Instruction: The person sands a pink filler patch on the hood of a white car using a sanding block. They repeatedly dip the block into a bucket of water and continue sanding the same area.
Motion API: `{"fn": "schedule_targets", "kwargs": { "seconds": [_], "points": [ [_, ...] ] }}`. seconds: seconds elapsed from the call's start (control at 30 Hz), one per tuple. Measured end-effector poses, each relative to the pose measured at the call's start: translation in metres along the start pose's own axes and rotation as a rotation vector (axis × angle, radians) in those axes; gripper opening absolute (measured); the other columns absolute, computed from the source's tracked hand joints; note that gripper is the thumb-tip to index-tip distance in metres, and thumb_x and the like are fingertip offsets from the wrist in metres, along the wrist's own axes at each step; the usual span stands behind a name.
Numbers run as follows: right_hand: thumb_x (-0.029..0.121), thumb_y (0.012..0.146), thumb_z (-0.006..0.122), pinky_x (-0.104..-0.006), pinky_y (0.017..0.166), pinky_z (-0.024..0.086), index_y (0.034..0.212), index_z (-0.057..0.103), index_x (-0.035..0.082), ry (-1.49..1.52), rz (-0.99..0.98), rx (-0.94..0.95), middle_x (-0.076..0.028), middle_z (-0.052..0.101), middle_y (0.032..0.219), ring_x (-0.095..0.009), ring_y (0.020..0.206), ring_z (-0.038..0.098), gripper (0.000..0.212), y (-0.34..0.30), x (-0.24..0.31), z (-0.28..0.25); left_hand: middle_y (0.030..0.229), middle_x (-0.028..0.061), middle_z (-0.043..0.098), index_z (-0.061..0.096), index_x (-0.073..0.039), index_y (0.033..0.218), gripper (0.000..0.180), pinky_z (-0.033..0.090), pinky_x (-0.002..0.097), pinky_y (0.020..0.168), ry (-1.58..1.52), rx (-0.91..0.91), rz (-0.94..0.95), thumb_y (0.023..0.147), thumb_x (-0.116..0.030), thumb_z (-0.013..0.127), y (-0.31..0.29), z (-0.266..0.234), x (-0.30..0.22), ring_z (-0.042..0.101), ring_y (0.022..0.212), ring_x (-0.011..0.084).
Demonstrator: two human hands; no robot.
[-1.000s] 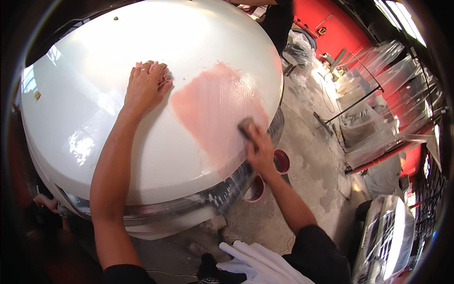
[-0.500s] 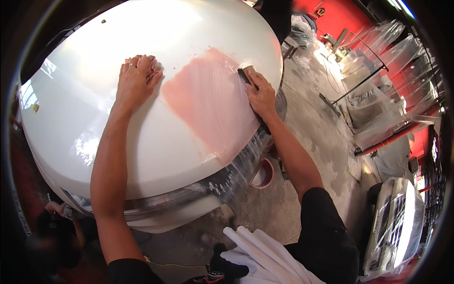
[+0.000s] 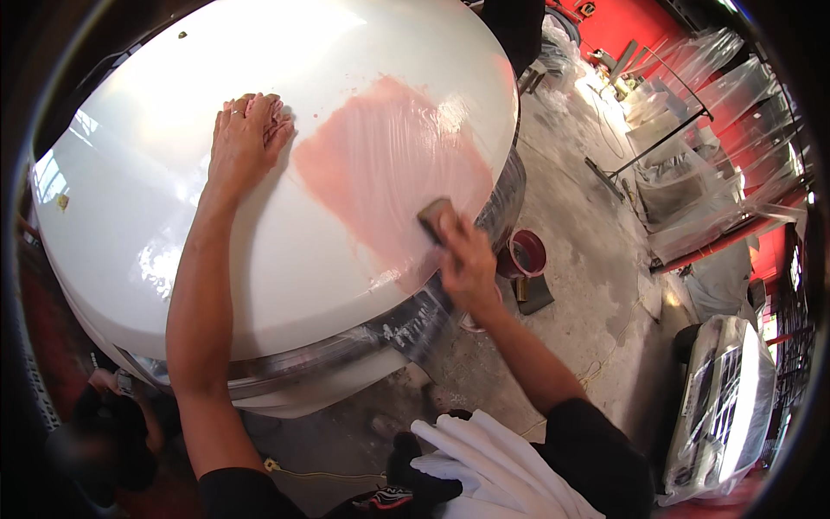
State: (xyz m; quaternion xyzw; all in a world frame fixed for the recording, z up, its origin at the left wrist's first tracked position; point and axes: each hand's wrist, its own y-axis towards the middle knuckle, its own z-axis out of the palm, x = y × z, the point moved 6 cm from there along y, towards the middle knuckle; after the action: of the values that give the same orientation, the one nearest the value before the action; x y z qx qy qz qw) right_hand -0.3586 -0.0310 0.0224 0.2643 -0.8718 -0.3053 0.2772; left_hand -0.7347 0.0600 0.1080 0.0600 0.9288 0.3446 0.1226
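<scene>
Sanding block (image 3: pixel 434 214) sits under the clenched right hand (image 3: pixel 467 264) on the pink patch (image 3: pixel 389 169) of the white car panel (image 3: pixel 173 251); left hand (image 3: pixel 245 138) lies flat, holding nothing. Pressing unevenly near the edge could gouge it.

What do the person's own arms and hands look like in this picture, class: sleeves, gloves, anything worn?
Both forearms are bare, with short black sleeves ending near the upper arms at the picture's lower edge. Neither the left hand nor the right hand wears a glove. A thin ring shows on one finger of the left hand. No watch or wristband is visible.
</scene>
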Motion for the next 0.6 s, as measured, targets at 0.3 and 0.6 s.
{"fn": "schedule_targets", "kwargs": {
  "seconds": [0.3, 0.6],
  "points": [
    [0.007, 0.086, 0.071, -0.0471, 0.101, 0.053, 0.137, 0.07, 0.011, 0.062, 0.073, 0.053, -0.019, 0.072, 0.129, -0.042, 0.107, 0.068, 0.052, 0.115, -0.045, 0.013, 0.129, 0.0158, 0.068, 0.064, -0.004, 0.131, 0.042, 0.043, 0.0477, 0.109, -0.073, 0.054, 0.008, 0.098, -0.029, 0.074, 0.012, 0.005, -0.013, 0.058, 0.125, 0.0367],
    [0.008, 0.092, 0.058, -0.05, 0.08, 0.057, 0.128, 0.07, 0.013, 0.035, 0.129, 0.023, -0.022, 0.071, 0.11, -0.044, 0.091, 0.07, 0.038, 0.166, -0.04, 0.011, 0.131, 0.016, 0.067, 0.065, -0.009, 0.131, 0.043, 0.042, 0.0492, 0.11, -0.075, -0.025, 0.048, 0.097, -0.034, 0.074, 0.02, 0.004, -0.024, 0.057, 0.127, 0.0372]
  ]
}}
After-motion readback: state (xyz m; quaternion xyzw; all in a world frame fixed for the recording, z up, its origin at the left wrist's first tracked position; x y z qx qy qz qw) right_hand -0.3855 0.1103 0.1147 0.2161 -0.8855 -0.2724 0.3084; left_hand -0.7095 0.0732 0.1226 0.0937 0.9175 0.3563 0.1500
